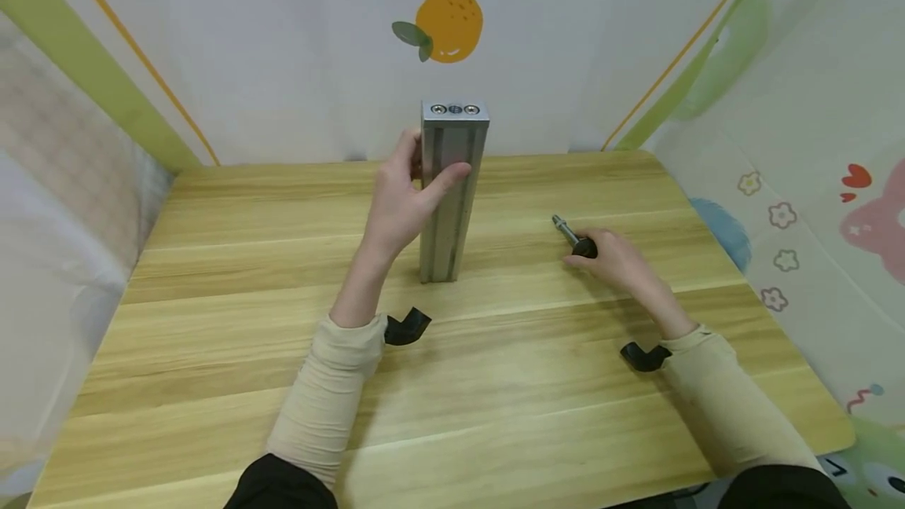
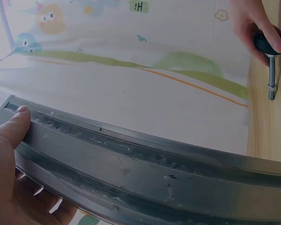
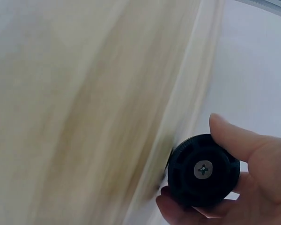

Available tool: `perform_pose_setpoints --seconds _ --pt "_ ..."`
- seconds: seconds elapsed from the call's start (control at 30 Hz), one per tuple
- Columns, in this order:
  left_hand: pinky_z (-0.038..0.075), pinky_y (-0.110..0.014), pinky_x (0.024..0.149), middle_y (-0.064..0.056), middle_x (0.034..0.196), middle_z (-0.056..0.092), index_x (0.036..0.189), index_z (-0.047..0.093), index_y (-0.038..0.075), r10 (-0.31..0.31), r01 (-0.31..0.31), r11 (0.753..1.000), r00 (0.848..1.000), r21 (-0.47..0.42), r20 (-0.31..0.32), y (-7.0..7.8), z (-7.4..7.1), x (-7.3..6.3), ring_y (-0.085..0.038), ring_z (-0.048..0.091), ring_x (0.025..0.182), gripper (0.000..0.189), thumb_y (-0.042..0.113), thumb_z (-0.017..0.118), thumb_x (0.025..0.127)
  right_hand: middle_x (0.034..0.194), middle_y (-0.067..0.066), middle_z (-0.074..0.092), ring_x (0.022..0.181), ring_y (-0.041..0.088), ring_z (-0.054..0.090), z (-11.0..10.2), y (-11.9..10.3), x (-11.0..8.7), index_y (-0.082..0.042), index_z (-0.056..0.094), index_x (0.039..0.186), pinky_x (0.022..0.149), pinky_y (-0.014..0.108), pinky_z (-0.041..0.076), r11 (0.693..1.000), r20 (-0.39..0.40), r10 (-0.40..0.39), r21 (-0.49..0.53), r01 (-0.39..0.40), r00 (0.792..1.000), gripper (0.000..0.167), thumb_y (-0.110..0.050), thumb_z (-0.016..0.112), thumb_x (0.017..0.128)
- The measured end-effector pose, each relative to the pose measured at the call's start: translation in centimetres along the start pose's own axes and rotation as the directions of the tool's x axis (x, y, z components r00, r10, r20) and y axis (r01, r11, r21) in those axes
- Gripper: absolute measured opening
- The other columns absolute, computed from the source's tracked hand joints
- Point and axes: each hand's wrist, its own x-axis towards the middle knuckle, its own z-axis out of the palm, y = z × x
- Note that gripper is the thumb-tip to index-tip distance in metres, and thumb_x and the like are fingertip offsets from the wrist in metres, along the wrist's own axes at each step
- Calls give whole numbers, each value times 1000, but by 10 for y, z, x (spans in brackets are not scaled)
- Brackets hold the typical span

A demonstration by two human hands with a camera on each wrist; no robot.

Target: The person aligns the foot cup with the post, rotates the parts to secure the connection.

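In the head view a grey aluminium profile (image 1: 441, 203) stands upright on the wooden table, its top end showing screw heads and a central hole. My left hand (image 1: 406, 199) grips it near the top, thumb across the front face and fingers behind. The left wrist view shows the grooved side of the profile (image 2: 131, 154) with my thumb on it. To the right, my right hand (image 1: 611, 258) holds a levelling foot (image 1: 584, 247) by its round black base. Its threaded bolt (image 2: 271, 77) carries a nut near the end. In the right wrist view, a cross-head screw (image 3: 203, 169) sits in the base's middle.
The wooden table (image 1: 537, 391) has its back edge against a printed white cloth (image 1: 297, 61) with an orange on it. More printed cloth (image 1: 813, 258) hangs on the right. Black wrist-camera mounts (image 1: 408, 327) stick out beside both sleeves.
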Motion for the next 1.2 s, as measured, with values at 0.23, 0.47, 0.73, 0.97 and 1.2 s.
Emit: perform_pose_setpoints --seconds 0.23,0.47,0.73,0.97,1.2 --pt "49 -26 78 -14 106 68 128 56 5 -5 5 1000 1000 14 -2 4 2 0 -17 59 88 49 31 76 92 139 33 58 110 43 61 -6 -3 -2 3 51 148 91 55 50 999 -40 17 44 -15 999 65 -32 70 96" --pt "50 -28 80 -15 106 69 129 55 4 4 -3 1000 1000 14 -3 5 0 0 -18 62 90 47 23 77 92 142 34 55 120 51 59 -20 -14 -4 2 52 147 92 58 54 998 -148 5 67 5 989 60 -23 70 95" --pt "52 -30 80 -15 106 70 128 55 5 -10 10 1000 1000 28 6 4 -1 -1 -22 65 91 47 27 76 93 137 31 60 112 48 63 -39 -25 -13 -1 55 144 86 57 53 998 -265 -15 62 33 964 57 -23 70 94" --pt "50 -30 78 -14 107 69 128 54 6 -38 38 999 999 23 16 5 0 -1 -21 63 90 46 24 77 92 138 30 59 113 47 61 -57 -41 -21 -1 57 143 86 59 53 995 -403 -44 67 78 914 57 -25 69 93" --pt "50 -31 79 -14 106 69 127 54 5 -21 21 1000 1000 18 14 4 -1 -2 -21 64 90 46 27 76 93 123 26 70 100 41 66 -77 -63 -21 -3 66 135 78 36 53 981 -616 -137 26 194 776 51 -27 73 90"
